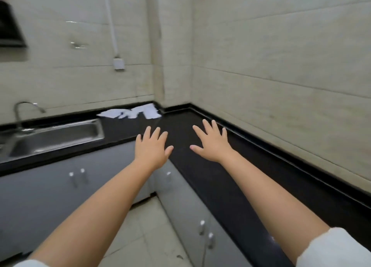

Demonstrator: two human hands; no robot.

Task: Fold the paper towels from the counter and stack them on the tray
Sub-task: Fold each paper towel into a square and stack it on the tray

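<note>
Several white paper towels [131,112] lie loose and overlapping on the black counter [212,178], in the far corner against the tiled wall. My left hand [152,147] and my right hand [211,142] are stretched out in front of me with fingers spread, both holding nothing. They hover over the counter's inner corner, well short of the towels. No tray is in view.
A steel sink [54,136] with a curved tap [22,110] is set into the counter at the left. Grey cabinet doors [66,186] run below the L-shaped counter. Tiled walls close in the corner, with a white socket [118,63] and a dark hood [10,26].
</note>
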